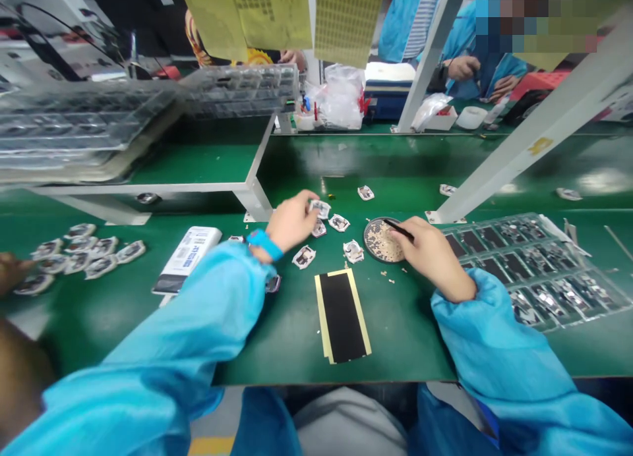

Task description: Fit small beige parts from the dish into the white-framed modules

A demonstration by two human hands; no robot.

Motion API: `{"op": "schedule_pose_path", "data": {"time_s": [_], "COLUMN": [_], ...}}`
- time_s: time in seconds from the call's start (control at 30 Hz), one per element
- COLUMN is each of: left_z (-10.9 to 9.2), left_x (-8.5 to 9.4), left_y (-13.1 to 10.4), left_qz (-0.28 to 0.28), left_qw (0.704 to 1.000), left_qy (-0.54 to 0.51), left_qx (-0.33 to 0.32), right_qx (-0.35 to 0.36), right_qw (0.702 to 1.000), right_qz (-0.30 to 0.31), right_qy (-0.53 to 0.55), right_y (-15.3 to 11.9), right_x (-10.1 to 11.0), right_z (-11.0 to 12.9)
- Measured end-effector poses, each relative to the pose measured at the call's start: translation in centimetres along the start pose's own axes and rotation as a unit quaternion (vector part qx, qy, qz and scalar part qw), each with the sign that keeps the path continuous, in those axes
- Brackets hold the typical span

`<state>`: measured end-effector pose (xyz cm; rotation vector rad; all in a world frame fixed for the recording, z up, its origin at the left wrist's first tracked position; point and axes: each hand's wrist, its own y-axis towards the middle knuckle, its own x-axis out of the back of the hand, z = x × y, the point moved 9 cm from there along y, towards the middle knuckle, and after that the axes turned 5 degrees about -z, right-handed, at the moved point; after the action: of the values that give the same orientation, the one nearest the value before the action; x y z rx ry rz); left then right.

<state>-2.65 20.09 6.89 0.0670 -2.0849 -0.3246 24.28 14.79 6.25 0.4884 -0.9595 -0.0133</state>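
My left hand (pixel 293 220) pinches a small white part (pixel 320 209) between thumb and fingers, just above the green table. My right hand (pixel 426 248) is closed on black tweezers (pixel 398 229), whose tips reach over a round dish (pixel 383 242) of tiny beige pieces. Similar white parts lie between my hands, among them one beside the dish (pixel 353 251), one nearer me (pixel 303 256) and one behind it (pixel 339 223). Nearer my body, a black rectangular pad (pixel 342 316) with pale yellow edges lies flat.
To the right lies a clear tray (pixel 534 271) of parts. A white box (pixel 190 258) and a group of white parts (pixel 79 248) are on the left. A raised shelf (pixel 212 154) holds stacked trays; slanted metal posts rise behind. Another person's hand (pixel 12 271) shows far left.
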Motion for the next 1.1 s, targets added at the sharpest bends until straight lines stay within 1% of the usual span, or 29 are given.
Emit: {"op": "schedule_pose_path", "data": {"time_s": [0.03, 0.1, 0.17, 0.2, 0.27, 0.33, 0.4, 0.43, 0.47, 0.5, 0.53, 0.6, 0.63, 0.67, 0.7, 0.73, 0.77, 0.8, 0.83, 0.87, 0.9, 0.93, 0.97, 1.03, 1.1], "left_z": [1.0, 1.9, 1.6, 0.8, -1.4, -3.8, -5.5, -5.9, -6.2, -6.4, -6.4, -6.3, -6.1, -5.9, -5.7, -5.3, -4.8, -4.5, -4.2, -3.8, -3.4, -2.9, -2.4, -1.4, -0.8], "left_x": [-0.5, -1.8, -3.4, -4.4, -6.8, -9.3, -10.9, -11.3, -11.5, -11.4, -11.0, -9.8, -8.9, -8.0, -7.0, -6.1, -5.2, -4.7, -4.1, -3.5, -3.2, -3.0, -2.7, -2.3, -2.1], "left_y": [2.2, 6.1, 8.8, 9.6, 10.2, 10.1, 9.9, 9.8, 9.8, 9.8, 9.6, 8.6, 7.7, 6.4, 4.8, 2.9, 0.9, -1.3, -3.4, -5.3, -7.0, -8.4, -9.4, -10.4, -10.5], "left_qz": [0.018, 0.032, 0.033, 0.031, 0.036, 0.056, 0.073, 0.079, 0.084, 0.09, 0.096, 0.107, 0.11, 0.112, 0.115, 0.119, 0.126, 0.146, 0.161, 0.175, 0.195, 0.209, 0.218, 0.221, 0.217], "left_qw": [0.999, 0.997, 0.996, 0.996, 0.996, 0.996, 0.995, 0.995, 0.995, 0.995, 0.995, 0.994, 0.992, 0.989, 0.983, 0.962, 0.927, 0.889, 0.855, 0.831, 0.817, 0.813, 0.817, 0.834, 0.854], "left_qy": [0.032, 0.052, 0.069, 0.075, 0.076, 0.064, 0.049, 0.041, 0.032, 0.019, 0.003, -0.03, -0.056, -0.095, -0.144, -0.245, -0.348, -0.426, -0.484, -0.517, -0.529, -0.525, -0.513, -0.478, -0.443], "left_qx": [0.023, 0.044, 0.048, 0.041, 0.009, -0.027, -0.045, -0.047, -0.045, -0.04, -0.034, -0.022, -0.015, -0.005, 0.003, 0.031, 0.061, 0.078, 0.094, 0.107, 0.121, 0.136, 0.149, 0.165, 0.166], "right_qx": [-0.006, -0.006, -0.001, 0.001, 0.006, 0.021, 0.033, 0.025, 0.003, -0.03, -0.069, -0.13, -0.145, -0.148, -0.145, -0.14, -0.134, -0.131, -0.132, -0.136, -0.14, -0.145, -0.146, -0.141, -0.131], "right_qw": [1.0, 0.999, 0.995, 0.993, 0.987, 0.983, 0.98, 0.979, 0.976, 0.969, 0.954, 0.913, 0.896, 0.886, 0.882, 0.881, 0.879, 0.876, 0.869, 0.862, 0.855, 0.853, 0.856, 0.879, 0.907], "right_qz": [-0.014, -0.045, -0.083, -0.101, -0.133, -0.153, -0.155, -0.143, -0.117, -0.08, -0.035, 0.055, 0.087, 0.11, 0.12, 0.122, 0.117, 0.111, 0.105, 0.1, 0.097, 0.091, 0.082, 0.062, 0.052], "right_qy": [-0.005, 0.018, 0.052, 0.067, 0.089, 0.101, 0.121, 0.145, 0.183, 0.233, 0.289, 0.383, 0.411, 0.426, 0.432, 0.436, 0.442, 0.451, 0.465, 0.479, 0.49, 0.494, 0.489, 0.451, 0.397], "right_y": [0.1, 0.3, 0.3, 0.4, 0.3, 0.1, -0.2, -0.3, -0.4, -0.6, -0.8, -1.5, -1.9, -2.2, -2.5, -2.7, -2.9, -3.1, -3.3, -3.6, -3.8, -4.0, -4.0, -4.0, -3.9], "right_x": [0.4, 1.0, 1.7, 2.1, 3.0, 3.7, 3.8, 3.5, 2.8, 1.7, 0.3, -2.5, -3.6, -4.5, -5.1, -5.5, -5.9, -6.2, -6.6, -7.1, -7.6, -8.0, -8.4, -8.8, -9.0], "right_z": [-0.5, -0.7, -0.3, 0.0, 0.6, 1.4, 2.0, 2.0, 1.8, 1.5, 1.3, 1.4, 1.7, 2.1, 2.6, 3.0, 3.5, 3.9, 4.4, 4.8, 5.3, 5.6, 5.8, 6.0, 6.1]}}
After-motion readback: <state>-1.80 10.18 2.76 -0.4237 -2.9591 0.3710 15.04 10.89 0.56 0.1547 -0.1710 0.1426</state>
